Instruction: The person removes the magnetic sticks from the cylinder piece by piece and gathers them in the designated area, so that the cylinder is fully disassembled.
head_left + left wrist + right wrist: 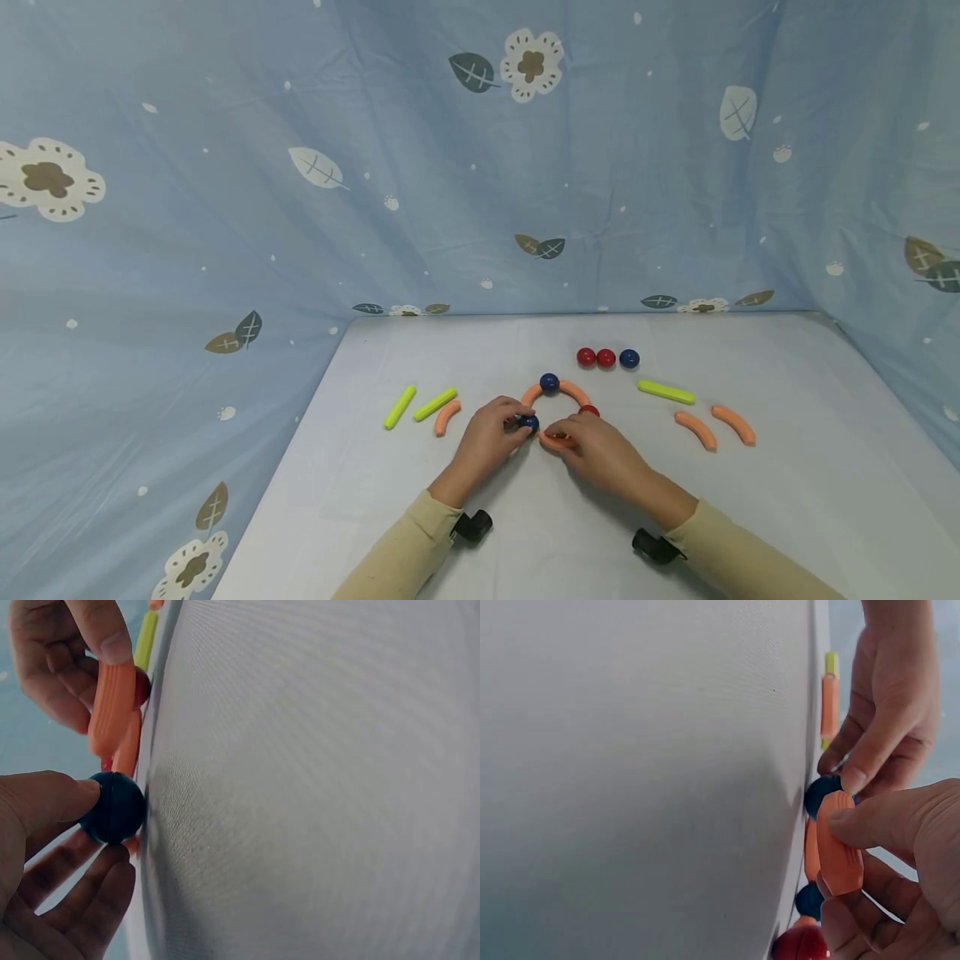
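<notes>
My left hand pinches a dark blue ball between thumb and fingers at the left of a ring of pieces. Between the thumb and fingers of my right hand is a curved orange stick, its left end close to that ball. Behind them, two more curved orange sticks arch to either side of another blue ball. A red ball sits at the ring's right, partly covered by my right hand.
Two red balls and a blue ball stand in a row at the back. Yellow-green sticks lie left, with one at right. Loose curved orange sticks lie on both sides of the white table.
</notes>
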Demonstrator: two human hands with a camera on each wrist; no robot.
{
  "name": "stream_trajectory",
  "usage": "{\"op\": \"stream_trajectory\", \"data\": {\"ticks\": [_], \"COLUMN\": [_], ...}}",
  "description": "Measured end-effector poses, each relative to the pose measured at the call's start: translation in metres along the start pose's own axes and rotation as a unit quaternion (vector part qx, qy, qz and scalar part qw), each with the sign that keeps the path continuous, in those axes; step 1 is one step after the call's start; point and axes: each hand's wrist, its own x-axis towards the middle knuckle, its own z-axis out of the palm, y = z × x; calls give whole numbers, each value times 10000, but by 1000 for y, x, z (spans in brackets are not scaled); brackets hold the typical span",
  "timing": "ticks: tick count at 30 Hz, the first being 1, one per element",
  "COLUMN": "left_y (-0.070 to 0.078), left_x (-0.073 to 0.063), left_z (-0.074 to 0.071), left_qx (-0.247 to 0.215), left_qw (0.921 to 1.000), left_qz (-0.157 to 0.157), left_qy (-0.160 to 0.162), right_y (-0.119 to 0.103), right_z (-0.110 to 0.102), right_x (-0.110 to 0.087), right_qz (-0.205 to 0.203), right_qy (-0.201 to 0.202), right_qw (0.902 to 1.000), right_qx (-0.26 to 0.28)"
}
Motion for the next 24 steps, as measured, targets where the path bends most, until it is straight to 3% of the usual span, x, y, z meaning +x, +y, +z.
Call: {"op": "stream_trajectory", "data": {"ticks": [15,24], "left_y": [-1,-1], "left_x": [0,-1], "left_z": [3,2], "left_qx": [-29,-17], "left_qw": [9999,10000], "left_qz": [-97,-19], "left_qy": [-14,49], "right_y": [27,54], "right_z": [-25,-37], "right_x": [-33,-44], "right_qz": [814,1106], "right_qy": [65,469], "right_qw": [9965,9927], "right_qx": [-163,-132]}}
